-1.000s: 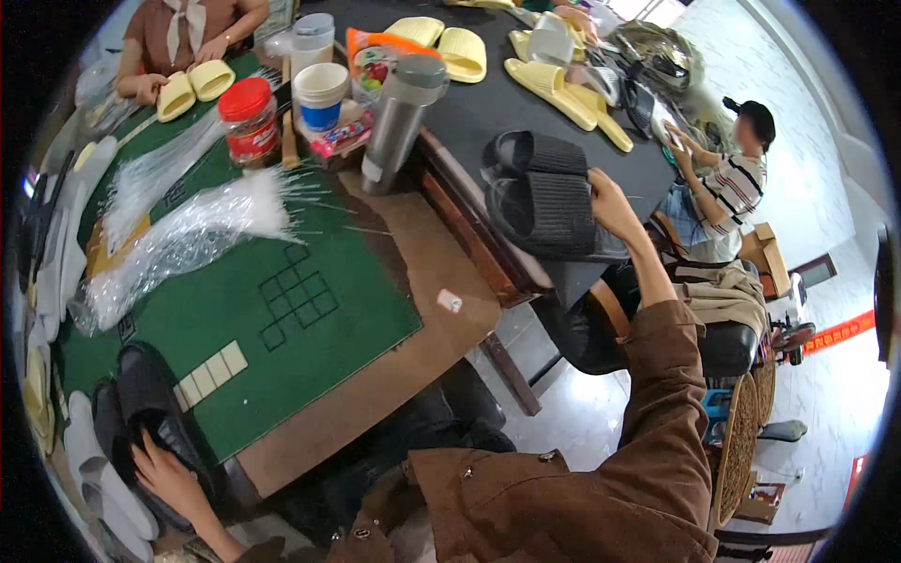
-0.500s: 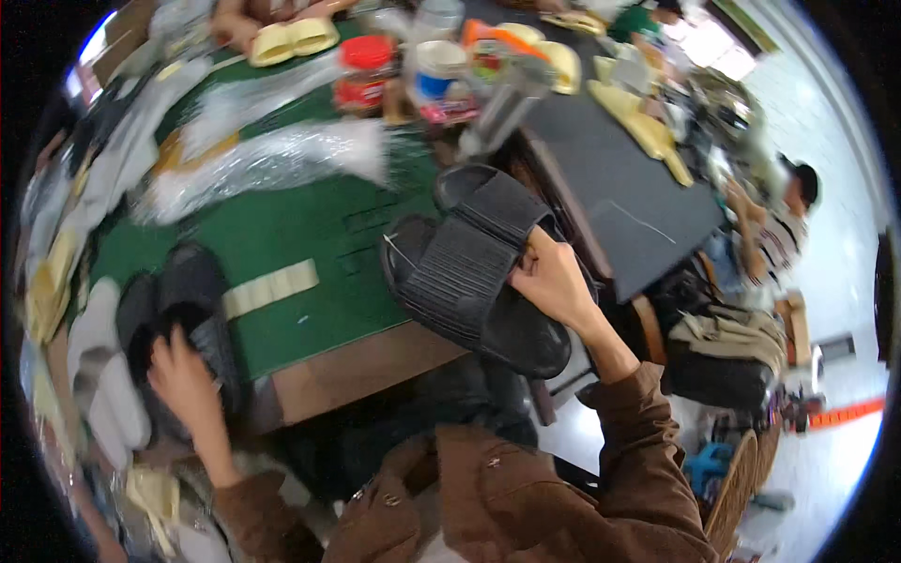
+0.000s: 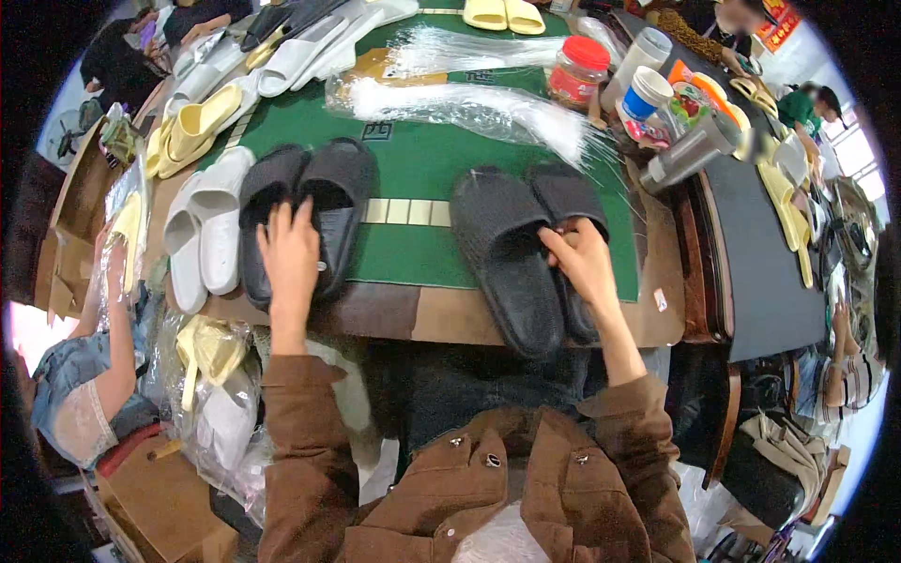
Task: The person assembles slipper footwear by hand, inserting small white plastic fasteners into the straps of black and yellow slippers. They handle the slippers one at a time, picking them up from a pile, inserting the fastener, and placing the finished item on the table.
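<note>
A pair of black slide slippers (image 3: 507, 239) is at the right of the green mat, toes pointing away from me, heels reaching over the table's front edge. My right hand (image 3: 584, 258) pinches this pair at the inner edges, with the thumb and fingers just below the straps. Another black slipper pair (image 3: 345, 178) lies at the left on the mat's edge. Over its middle is my left hand (image 3: 289, 249), fingers stretched toward the straps and somewhat apart. Whether its fingertips press on the slippers is hard to tell. Beside this pair rests a light grey slipper pair (image 3: 221, 220).
Several pale tiles (image 3: 408, 212) form a row between the black pairs. Bundles of clear plastic strips (image 3: 469, 108) lie farther back. A red-lidded jar (image 3: 577, 73), a paper cup (image 3: 646, 94) and a clear tumbler (image 3: 693, 150) stand at the right. Another person's arm (image 3: 117, 319) is at the left.
The view has swung to the left. The pair in my right hand, tilted up before, has come down level onto the mat. My left hand stays at the other black pair.
</note>
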The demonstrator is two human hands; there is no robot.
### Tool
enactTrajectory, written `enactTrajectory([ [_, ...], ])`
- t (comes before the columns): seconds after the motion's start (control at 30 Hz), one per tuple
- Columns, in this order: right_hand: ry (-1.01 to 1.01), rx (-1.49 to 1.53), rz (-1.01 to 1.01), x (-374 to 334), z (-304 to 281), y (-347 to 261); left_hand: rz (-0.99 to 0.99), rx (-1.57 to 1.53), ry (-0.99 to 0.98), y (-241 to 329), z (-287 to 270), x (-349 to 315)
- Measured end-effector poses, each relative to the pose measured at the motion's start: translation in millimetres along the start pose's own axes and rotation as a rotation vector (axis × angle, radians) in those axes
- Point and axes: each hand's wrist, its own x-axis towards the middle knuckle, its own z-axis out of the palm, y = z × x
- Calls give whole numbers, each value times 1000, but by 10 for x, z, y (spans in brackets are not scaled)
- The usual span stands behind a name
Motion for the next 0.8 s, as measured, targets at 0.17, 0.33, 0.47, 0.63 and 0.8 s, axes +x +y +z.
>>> enactTrajectory([
  [0.17,-205,284,-126,-72,6,155,-77,33,-8,-147,-215,21],
  [0.33,-87,344,-81,-389,-395,182,-54,-561,147,477,-670,-168],
  [0.47,-21,161,-170,-525,-516,169,114,-879,-20,1250,-879,-254],
  [0.63,115,48,-401,-561,-394,39,207,-711,7,1926,-688,-101],
  [0.8,362,-122,-350,-185,-467,202,189,-549,-86,2399,-543,46],
])
